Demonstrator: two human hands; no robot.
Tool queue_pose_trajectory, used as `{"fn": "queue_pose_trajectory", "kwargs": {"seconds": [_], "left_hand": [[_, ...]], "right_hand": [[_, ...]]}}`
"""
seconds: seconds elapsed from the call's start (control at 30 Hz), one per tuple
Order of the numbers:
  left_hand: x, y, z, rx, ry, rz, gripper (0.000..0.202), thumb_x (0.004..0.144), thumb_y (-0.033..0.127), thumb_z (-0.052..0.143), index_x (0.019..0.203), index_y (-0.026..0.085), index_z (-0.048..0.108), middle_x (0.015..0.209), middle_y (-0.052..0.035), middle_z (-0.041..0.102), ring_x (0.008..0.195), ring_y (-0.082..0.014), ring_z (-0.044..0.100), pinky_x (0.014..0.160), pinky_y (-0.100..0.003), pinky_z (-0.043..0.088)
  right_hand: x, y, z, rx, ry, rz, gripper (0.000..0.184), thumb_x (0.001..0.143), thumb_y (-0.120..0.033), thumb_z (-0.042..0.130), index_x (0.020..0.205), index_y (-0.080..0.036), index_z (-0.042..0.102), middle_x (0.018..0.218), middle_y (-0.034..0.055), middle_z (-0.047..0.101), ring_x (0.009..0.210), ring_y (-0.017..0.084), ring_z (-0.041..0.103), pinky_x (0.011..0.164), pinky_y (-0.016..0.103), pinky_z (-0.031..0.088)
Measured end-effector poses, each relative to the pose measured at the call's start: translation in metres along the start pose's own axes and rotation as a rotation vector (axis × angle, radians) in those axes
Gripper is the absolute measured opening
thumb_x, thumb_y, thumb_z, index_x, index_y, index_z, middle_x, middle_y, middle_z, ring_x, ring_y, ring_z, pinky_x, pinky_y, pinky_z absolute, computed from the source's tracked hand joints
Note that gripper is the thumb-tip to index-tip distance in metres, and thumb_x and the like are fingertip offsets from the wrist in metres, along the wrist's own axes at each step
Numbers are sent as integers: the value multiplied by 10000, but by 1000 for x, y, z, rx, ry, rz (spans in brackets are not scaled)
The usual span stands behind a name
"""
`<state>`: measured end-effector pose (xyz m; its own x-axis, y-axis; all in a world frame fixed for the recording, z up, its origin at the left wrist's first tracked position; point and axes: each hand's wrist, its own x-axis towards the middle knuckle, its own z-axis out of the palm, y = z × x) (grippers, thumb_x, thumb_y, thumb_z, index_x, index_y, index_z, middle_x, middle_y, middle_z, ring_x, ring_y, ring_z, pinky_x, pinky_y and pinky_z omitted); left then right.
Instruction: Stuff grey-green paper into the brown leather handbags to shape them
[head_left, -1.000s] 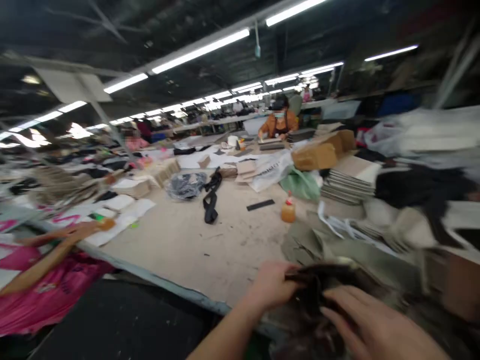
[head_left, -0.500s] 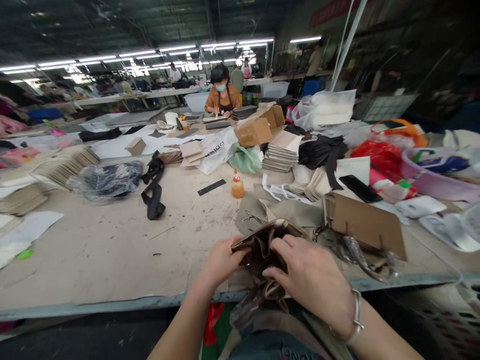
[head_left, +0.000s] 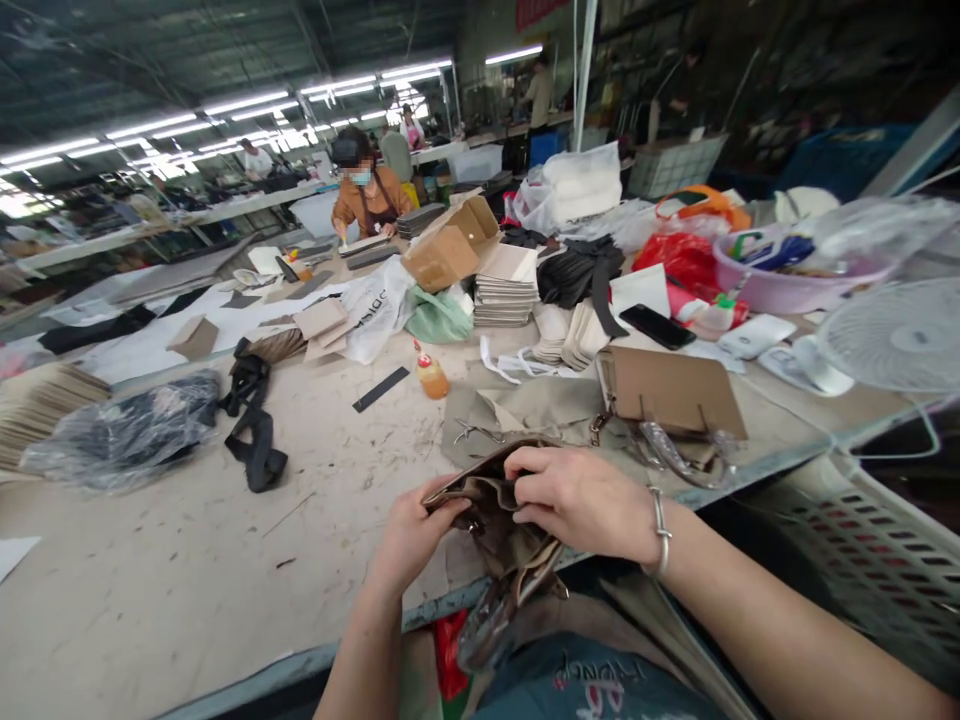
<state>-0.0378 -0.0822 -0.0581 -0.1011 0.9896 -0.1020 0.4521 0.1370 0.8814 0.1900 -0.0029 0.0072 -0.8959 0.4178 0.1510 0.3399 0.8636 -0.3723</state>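
At the near edge of the table [head_left: 225,560], the left hand [head_left: 409,535] and right hand [head_left: 581,500] each grip the open brown pouch [head_left: 487,500], fingers clenched on its rim.

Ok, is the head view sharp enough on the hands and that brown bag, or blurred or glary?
Head view: left hand, right hand and brown bag are sharp; the wide lens bows the table edge; ceiling strip lights blow out at far left; the back right is dim.

Glue bottle [head_left: 432,377], black straps [head_left: 253,427], cardboard boxes [head_left: 448,248], white fan [head_left: 892,335]
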Motion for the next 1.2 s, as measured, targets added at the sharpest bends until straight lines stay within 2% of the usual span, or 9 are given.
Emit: {"fn": "queue_pose_trajectory", "kwargs": {"seconds": [0.13, 0.2, 0.3, 0.4, 0.5, 0.63, 0.83, 1.03, 1.2], "left_hand": [[5, 2, -1, 6, -6, 4, 302, 806, 330, 579, 1053, 175, 654, 979, -24, 709, 912, -199, 638, 838, -295, 498], [8, 2, -1, -23, 2, -16, 295, 800, 333, 588, 1034, 165, 653, 950, -26, 712, 886, -198, 639, 814, -293, 505], [10, 2, 0, -49, -8, -31, 287, 792, 338, 605, 1014, 162, 653, 938, -23, 713, 870, -194, 639, 794, -284, 509], [12, 2, 0, -15, -25, -32, 270, 799, 338, 598, 1003, 170, 655, 921, -12, 714, 853, -189, 641, 780, -278, 507], [13, 4, -1, 14, -36, -25, 261, 798, 332, 593, 996, 173, 656, 920, -9, 715, 864, -192, 640, 792, -281, 504], [15, 9, -3, 34, -70, -11, 285, 788, 327, 585, 1013, 165, 650, 963, -21, 711, 920, -205, 637, 838, -297, 499], [12, 11, -2, 109, -67, -16, 355, 793, 346, 588, 1098, 167, 615, 1013, -47, 697, 969, -222, 631, 889, -336, 489], [-2, 17, 2, 155, -13, 167, 835, 686, 327, 748, 1403, 211, 335, 1413, -79, 448, 1278, -238, 436, 1061, -360, 368], [4, 16, 13, 308, 106, 124, 534, 821, 408, 599, 1297, 185, 506, 1256, -70, 605, 1169, -233, 548, 1009, -348, 419]], "right_hand": [[-12, 4, -9, 126, 54, -65, 135, 877, -209, 528, 777, -167, 609, 1158, 47, 579, 952, 131, 575, 802, 245, 419], [-16, 6, -11, 147, 61, -67, 149, 887, -221, 510, 783, -167, 603, 1051, 52, 620, 889, 126, 584, 754, 234, 412], [-18, 9, -10, 88, 71, 54, 153, 915, -278, 483, 891, -194, 608, 802, 7, 639, 733, 119, 574, 652, 231, 377], [-16, 12, -4, -18, 106, 198, 181, 922, -327, 486, 967, -215, 621, 823, 9, 663, 752, 131, 588, 654, 242, 360], [-13, 15, 1, -75, 114, 225, 269, 908, -433, 502, 923, -214, 658, 850, 31, 679, 800, 147, 605, 666, 248, 361], [-12, 16, 2, -79, 157, 219, 524, 799, -595, 579, 1190, -248, 576, 984, 37, 695, 887, 184, 628, 690, 261, 388], [-1, 8, 1, -235, 34, 316, 221, 841, -349, 563, 1010, -225, 635, 913, 37, 705, 852, 200, 639, 633, 261, 398], [13, 5, 1, -280, 22, 320, 216, 869, -250, 458, 830, -205, 666, 848, 62, 701, 781, 189, 640, 598, 249, 402], [16, 6, -1, -277, -137, 198, 200, 741, -170, 519, 757, -206, 715, 763, 67, 710, 727, 193, 642, 564, 259, 383]]}}
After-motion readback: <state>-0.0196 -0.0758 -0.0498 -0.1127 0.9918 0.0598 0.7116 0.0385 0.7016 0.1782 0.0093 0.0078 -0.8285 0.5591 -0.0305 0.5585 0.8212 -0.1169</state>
